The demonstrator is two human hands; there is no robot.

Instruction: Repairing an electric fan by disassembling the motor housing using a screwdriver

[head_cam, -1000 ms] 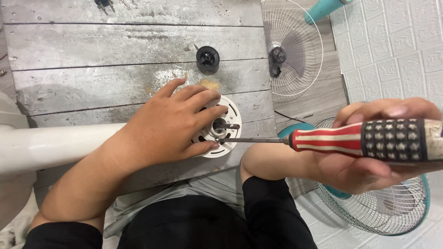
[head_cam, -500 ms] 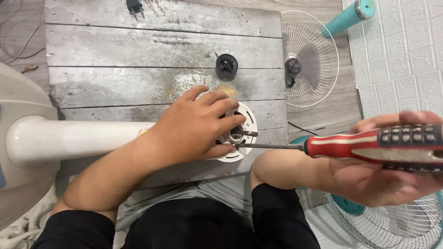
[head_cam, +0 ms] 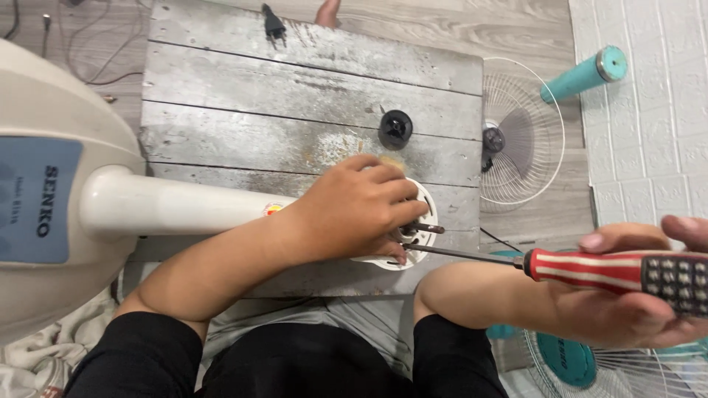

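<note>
My left hand lies over the white motor head of a standing fan, fingers wrapped around its front where a short metal shaft sticks out. My right hand grips a screwdriver by its red, white and black handle; the thin metal shank runs left and its tip meets the motor head just under my left fingers. The fan's cream pole runs left to its broad base. All of it rests on a weathered wooden board.
A black round knob lies on the board beyond my left hand. A white wire fan guard rests on the floor to the right, with a teal tube behind it. Another guard with a teal hub is at bottom right. A black plug lies at the board's far edge.
The view has shifted, so more of the fan base shows at left. My left hand stays on the motor head; the screwdriver tip stays at it while my right hand sits lower in view.
</note>
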